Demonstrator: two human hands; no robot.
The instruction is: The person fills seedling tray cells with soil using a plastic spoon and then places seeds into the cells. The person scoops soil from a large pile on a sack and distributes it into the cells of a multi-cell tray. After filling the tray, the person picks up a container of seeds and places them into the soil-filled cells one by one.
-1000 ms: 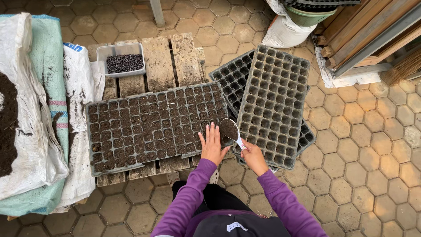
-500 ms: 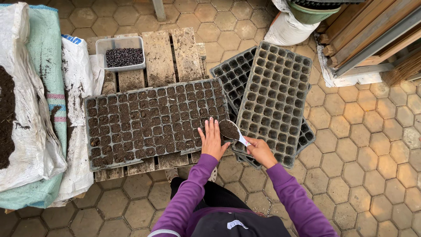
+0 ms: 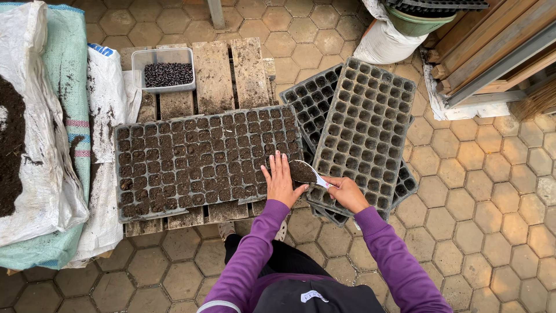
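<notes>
A black seedling tray point(image 3: 191, 162) with soil in its cells lies on a wooden pallet point(image 3: 229, 72). My left hand point(image 3: 281, 182) rests flat, fingers together, on the tray's near right corner. My right hand point(image 3: 346, 192) grips the handle of a small white scoop point(image 3: 304, 171) heaped with dark soil, held just right of my left hand at the tray's right edge. Both sleeves are purple.
Empty grey seedling trays point(image 3: 362, 136) are stacked to the right on the paving. A clear tub of dark seeds point(image 3: 168, 72) sits on the pallet's far left. Sacks with dark soil point(image 3: 11, 139) lie at left. A white sack, green pot and wooden planks stand at top right.
The scoop with soil has stayed by the tray's right edge while both hands shifted slightly; my left hand keeps pressing on the tray's corner cells.
</notes>
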